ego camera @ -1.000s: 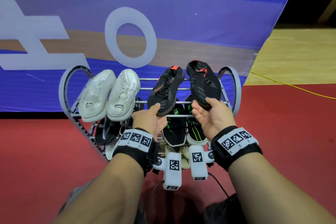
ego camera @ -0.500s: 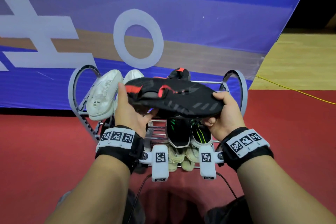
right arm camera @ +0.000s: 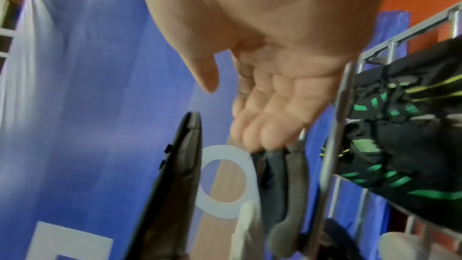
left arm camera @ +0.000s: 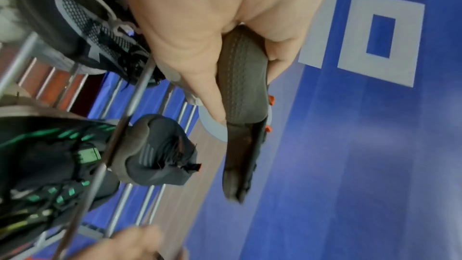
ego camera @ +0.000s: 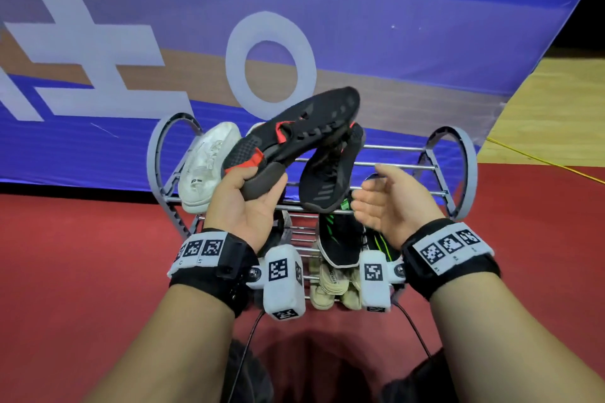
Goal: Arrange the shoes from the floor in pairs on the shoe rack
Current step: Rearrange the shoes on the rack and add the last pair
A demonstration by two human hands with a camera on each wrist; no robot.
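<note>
My left hand [ego camera: 248, 196] grips a black shoe with red trim [ego camera: 294, 134] by its heel and holds it above the rack's top shelf, toe tilted up to the right. The left wrist view shows my thumb and fingers clamped on that black shoe's [left arm camera: 240, 86] ribbed sole. Its partner, a second black shoe [ego camera: 330, 173], lies on the top shelf of the grey shoe rack [ego camera: 458, 167]. My right hand [ego camera: 383, 203] hovers open, palm up, just right of that partner and holds nothing. In the right wrist view, the right hand's [right arm camera: 270, 96] fingers are spread near the held shoe [right arm camera: 170, 185].
White shoes [ego camera: 209, 167] sit at the top shelf's left end. Black shoes with green stripes [ego camera: 340, 239] fill the second shelf and beige shoes [ego camera: 327, 285] the one below. A blue banner [ego camera: 393, 42] hangs behind the rack. Red floor [ego camera: 82, 271] surrounds it.
Both hands lifted one black shoe off the top shelf and held it crosswise. Now my right hand has let go and my left hand alone holds it, toe swung up to the right.
</note>
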